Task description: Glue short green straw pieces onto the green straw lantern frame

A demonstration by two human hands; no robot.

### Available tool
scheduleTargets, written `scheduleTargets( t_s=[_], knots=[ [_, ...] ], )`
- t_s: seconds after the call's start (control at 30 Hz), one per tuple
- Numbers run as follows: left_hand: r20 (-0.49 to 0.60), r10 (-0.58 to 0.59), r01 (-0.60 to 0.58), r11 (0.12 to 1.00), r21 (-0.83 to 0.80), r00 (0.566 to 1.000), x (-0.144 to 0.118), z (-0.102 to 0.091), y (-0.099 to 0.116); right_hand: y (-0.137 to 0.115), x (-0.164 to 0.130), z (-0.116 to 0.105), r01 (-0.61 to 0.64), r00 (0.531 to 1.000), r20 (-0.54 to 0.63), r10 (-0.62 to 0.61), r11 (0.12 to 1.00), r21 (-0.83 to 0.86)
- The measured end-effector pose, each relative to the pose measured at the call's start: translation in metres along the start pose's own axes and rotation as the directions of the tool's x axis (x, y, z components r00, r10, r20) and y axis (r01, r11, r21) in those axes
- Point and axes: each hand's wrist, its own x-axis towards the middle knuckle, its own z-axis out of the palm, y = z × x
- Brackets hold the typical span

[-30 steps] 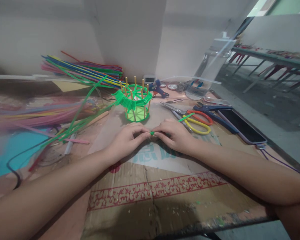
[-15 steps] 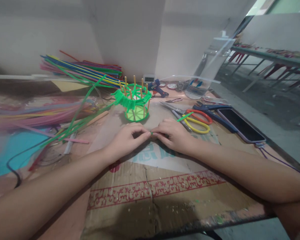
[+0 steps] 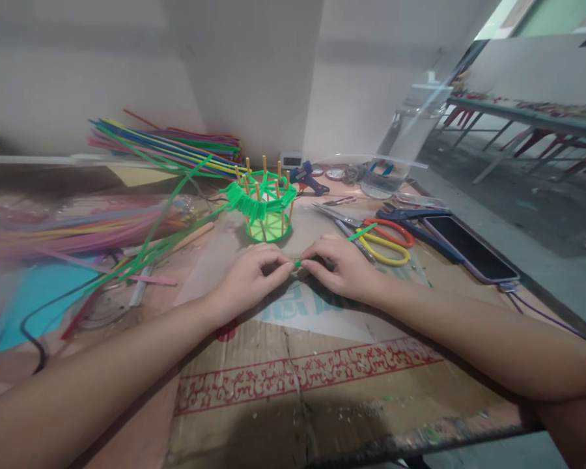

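Low over the cardboard, my left hand (image 3: 258, 273) and my right hand (image 3: 339, 264) face each other, both pinched on a green pipe cleaner (image 3: 297, 264). A short bit of it shows between the fingertips; a green end sticks out past the back of my right hand. Just beyond my hands stands a round green frame (image 3: 268, 202) with upright wooden sticks, a green disc base and a fringe of green pipe cleaners around its upper left. Scissors (image 3: 381, 238) with one orange and one yellow handle lie beside my right hand.
Several pipe cleaners (image 3: 161, 146) are bundled at the back left, more lie loose at left. A glue gun (image 3: 310, 179), a clear bottle (image 3: 395, 143), blue-handled pliers (image 3: 420, 225) and a phone (image 3: 471, 247) stand or lie at the back and right. Patterned cardboard (image 3: 234, 384) covers the front.
My fingertips have moved slightly apart, so more of the green pipe cleaner shows between them. The whole view has shifted a little; the objects on the table stay put.
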Motion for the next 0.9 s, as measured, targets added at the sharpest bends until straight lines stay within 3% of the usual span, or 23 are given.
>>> scheduleTargets(
  t_s=[0.13,0.37,0.57,0.9],
  knots=[
    [-0.014,0.025,-0.024,0.999,0.047,1.000,-0.0006,-0.0004,0.0004,0.0013,-0.0007,-0.0005,-0.029,1.000,-0.012,0.029,0.999,-0.015],
    [-0.009,0.029,-0.029,0.997,0.067,1.000,-0.0013,0.0021,-0.0016,0.0032,-0.0018,0.0011,0.053,0.998,-0.027,-0.055,0.997,-0.049],
    [-0.049,0.016,-0.013,0.998,0.055,0.999,-0.0020,0.0023,-0.0006,0.0028,-0.0012,0.0018,0.064,0.998,0.006,-0.064,0.995,-0.070],
    [-0.016,-0.004,0.004,0.999,0.051,1.000,0.0000,-0.0008,-0.0039,0.0015,-0.0010,0.0004,0.059,0.998,0.037,-0.057,0.995,-0.079]
  ],
)
